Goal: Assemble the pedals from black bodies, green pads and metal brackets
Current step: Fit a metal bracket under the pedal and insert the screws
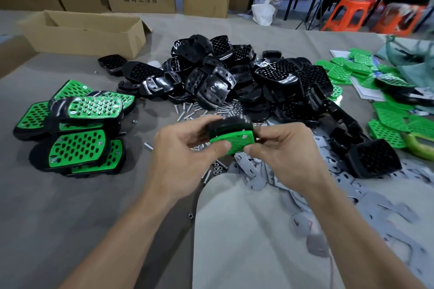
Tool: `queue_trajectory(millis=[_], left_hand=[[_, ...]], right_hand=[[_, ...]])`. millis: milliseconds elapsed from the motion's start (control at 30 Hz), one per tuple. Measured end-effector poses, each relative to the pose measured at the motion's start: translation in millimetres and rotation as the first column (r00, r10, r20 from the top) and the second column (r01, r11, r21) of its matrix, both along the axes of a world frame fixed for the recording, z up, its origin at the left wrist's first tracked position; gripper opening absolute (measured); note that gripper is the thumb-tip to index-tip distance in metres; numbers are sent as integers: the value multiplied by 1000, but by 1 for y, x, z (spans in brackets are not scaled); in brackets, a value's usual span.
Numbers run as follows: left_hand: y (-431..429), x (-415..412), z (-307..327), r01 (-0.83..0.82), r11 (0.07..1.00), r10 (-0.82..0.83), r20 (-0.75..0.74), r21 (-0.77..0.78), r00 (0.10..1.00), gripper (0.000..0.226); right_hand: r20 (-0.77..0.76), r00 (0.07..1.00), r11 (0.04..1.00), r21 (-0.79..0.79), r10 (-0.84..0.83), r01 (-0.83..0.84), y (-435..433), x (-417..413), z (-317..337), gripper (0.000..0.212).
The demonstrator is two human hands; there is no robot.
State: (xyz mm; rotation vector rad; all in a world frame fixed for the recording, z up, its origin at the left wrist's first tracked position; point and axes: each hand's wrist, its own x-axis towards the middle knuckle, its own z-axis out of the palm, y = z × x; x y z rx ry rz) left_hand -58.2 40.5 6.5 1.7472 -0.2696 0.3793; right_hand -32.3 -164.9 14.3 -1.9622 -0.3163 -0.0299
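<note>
We hold a pedal (231,134) up before us: a black body (227,124) with a green pad (233,142), dotted with holes, set against its near face. Our left hand (185,155) grips one end and our right hand (279,150) pinches the other. Behind it, a heap of black bodies (234,77) lies jumbled on the grey surface (70,206), several hollow side up. At our left, finished pedals (79,129) sit stacked, green faces up. Loose green pads (387,124) spread at far right, and flat grey metal brackets (352,185) lie scattered beside our right forearm.
</note>
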Motion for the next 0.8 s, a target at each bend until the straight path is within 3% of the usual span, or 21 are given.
queue_trajectory(millis=[133, 200, 300, 400, 500, 633, 700, 800], left_hand=[[-10, -25, -3, -43, 982, 29, 76, 184, 997, 55], [-13, -38, -6, -52, 971, 25, 118, 235, 993, 61], [-14, -53, -11, -75, 946, 1, 230, 314, 973, 50], [-12, -63, -17, -99, 915, -58, 371, 391, 927, 40], [-8, -73, -26, -115, 888, -87, 409, 445, 908, 31], [-1, -87, -37, -242, 786, -119, 523, 569, 844, 23], [0, -94, -42, -246, 726, -210, 548, 642, 810, 26], [-3, -108, -50, -209, 669, -281, 502, 714, 818, 32]], right_hand=[[175, 980, 986, -119, -94, 116, -9, -35, -7, 40], [121, 982, 982, -105, -146, 159, -10, -49, -14, 43], [17, 986, 983, -73, -165, 165, -8, -68, -20, 42], [99, 985, 990, -8, -143, 144, -10, -93, -18, 49], [339, 938, 971, -193, -70, 143, -9, -109, -22, 43], [517, 856, 901, -382, 24, 206, -6, -117, -35, 39], [534, 840, 839, -498, 96, 221, -9, -124, -42, 40], [400, 906, 820, -558, 136, 123, -14, -130, -40, 46]])
